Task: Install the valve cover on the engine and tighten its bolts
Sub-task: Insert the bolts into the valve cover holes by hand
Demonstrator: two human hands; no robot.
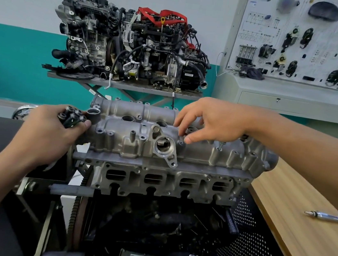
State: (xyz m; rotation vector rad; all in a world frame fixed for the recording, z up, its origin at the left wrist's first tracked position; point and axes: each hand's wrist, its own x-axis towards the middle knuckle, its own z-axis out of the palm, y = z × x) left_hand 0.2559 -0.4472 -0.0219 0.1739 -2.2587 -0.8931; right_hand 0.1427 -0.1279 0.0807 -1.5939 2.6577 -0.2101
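From the head camera, the valve cover (140,139) sits on top of the engine (156,182), straight ahead. The left hand (51,134) grips a bunch of bolts (71,118) at the cover's left end. The right hand (211,122) reaches down onto the cover with its fingers bent; whether they pinch anything cannot be told. A metal tool (326,216) lies on the wooden table (299,241) to the right.

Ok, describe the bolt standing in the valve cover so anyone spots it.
Start at the grey valve cover on the front engine. Just under the right hand, one bolt stands upright in a hole. Neighbouring holes look empty; other bolts sit bunched in the left hand.
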